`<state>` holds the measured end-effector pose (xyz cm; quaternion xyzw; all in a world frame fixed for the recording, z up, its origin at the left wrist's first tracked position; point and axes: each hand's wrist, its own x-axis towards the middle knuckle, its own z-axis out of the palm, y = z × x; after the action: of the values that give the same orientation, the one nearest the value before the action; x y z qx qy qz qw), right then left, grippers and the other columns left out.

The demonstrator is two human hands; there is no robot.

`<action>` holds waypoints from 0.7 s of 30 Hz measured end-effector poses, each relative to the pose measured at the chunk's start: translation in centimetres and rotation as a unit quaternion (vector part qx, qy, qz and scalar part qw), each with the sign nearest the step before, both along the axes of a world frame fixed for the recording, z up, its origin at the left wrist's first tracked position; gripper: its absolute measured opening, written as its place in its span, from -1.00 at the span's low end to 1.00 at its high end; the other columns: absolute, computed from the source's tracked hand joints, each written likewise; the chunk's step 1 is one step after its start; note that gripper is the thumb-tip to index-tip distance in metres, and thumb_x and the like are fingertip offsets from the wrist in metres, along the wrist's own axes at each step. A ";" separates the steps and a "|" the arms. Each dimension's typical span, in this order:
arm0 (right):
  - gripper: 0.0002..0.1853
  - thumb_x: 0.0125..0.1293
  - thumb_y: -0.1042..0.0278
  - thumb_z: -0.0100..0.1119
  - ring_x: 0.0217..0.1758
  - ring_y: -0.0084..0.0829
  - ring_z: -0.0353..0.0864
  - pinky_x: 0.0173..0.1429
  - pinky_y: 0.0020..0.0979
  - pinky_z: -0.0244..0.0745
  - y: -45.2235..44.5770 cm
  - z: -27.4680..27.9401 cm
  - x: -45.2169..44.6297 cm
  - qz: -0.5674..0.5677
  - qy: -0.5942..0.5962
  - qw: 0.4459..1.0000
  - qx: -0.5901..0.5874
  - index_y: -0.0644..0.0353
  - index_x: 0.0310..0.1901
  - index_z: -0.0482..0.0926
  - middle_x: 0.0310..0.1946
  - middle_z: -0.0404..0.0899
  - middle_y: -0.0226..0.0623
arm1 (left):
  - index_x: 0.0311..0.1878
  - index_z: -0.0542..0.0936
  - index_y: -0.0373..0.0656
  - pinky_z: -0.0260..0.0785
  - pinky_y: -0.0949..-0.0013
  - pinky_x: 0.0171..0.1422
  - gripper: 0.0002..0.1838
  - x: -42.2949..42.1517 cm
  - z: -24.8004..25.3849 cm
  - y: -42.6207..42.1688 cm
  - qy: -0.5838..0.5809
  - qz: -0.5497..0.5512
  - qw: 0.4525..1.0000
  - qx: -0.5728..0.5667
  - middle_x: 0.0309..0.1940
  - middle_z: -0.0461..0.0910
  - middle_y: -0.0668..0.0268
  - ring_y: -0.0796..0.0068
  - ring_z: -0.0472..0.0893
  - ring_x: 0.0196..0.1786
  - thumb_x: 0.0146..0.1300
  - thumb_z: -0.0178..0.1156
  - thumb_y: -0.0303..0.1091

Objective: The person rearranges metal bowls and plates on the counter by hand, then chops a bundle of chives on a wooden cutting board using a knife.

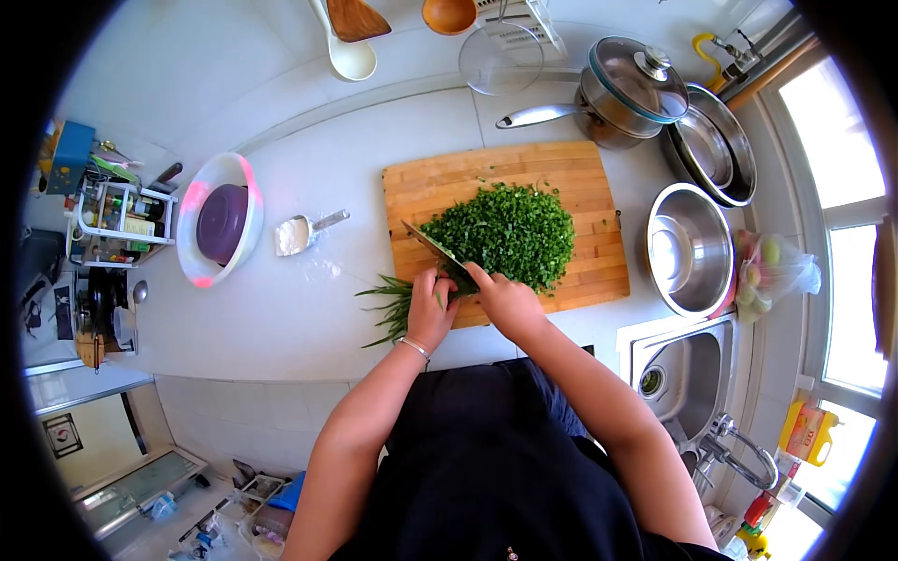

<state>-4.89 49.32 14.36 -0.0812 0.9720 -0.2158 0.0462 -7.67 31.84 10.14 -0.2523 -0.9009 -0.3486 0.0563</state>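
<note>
On a wooden cutting board (599, 266) lies a large heap of finely chopped greens (510, 234). My right hand (505, 299) is closed round the handle of a kitchen knife (432, 245), whose blade slants up and left along the heap's near-left edge. Just left of it, my left hand (433, 307) presses down on a bunch of long green chives (391, 301), fingers curled close to the blade. The leafy ends stick out to the left, past the board's edge and over the white counter. The knife's handle is hidden inside my right hand.
Left of the board are a metal scoop (297, 234) of white powder and a white basin (195, 257) with a purple bowl (223, 224). To the right stand a lidded saucepan (608, 117), a steel bowl (690, 248), a bag of produce (774, 271) and the sink (697, 374).
</note>
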 end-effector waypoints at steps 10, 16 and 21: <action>-0.40 0.22 0.43 0.08 -0.45 -0.05 0.66 -0.40 -0.11 0.59 3.1 0.9 -0.8 -0.015 -0.003 1.000 0.016 -0.08 0.34 0.29 -0.38 0.59 -0.10 | -0.26 0.47 -0.17 0.33 0.13 0.17 -0.63 -0.7 0.2 1.8 -0.010 0.001 1.000 -0.003 -0.07 0.39 0.13 0.03 0.43 0.05 -0.15 0.41 -0.58; -0.52 0.31 0.37 0.07 -0.43 0.01 0.64 -0.35 -0.03 0.57 3.6 2.1 -0.6 -0.017 0.000 1.000 -0.025 -0.06 0.28 0.35 -0.37 0.61 -0.09 | -0.23 0.52 -0.11 0.30 0.06 0.24 -0.64 -0.3 1.5 1.5 0.038 0.016 0.999 -0.029 0.01 0.34 0.10 -0.02 0.36 0.15 -0.11 0.45 -0.48; -0.53 0.32 0.35 0.07 -0.46 -0.01 0.63 -0.39 -0.06 0.57 3.7 2.7 -0.3 -0.007 0.024 0.999 -0.036 -0.06 0.28 0.35 -0.39 0.60 -0.10 | -0.18 0.52 -0.09 0.29 0.02 0.25 -0.61 0.0 1.5 0.9 0.068 -0.012 0.996 -0.048 0.02 0.29 0.11 -0.06 0.33 0.15 -0.08 0.48 -0.39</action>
<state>-5.16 53.03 17.07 -0.0809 0.9648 -0.2494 0.0186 -7.70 32.79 11.68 -0.2887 -0.9075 -0.2878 0.1010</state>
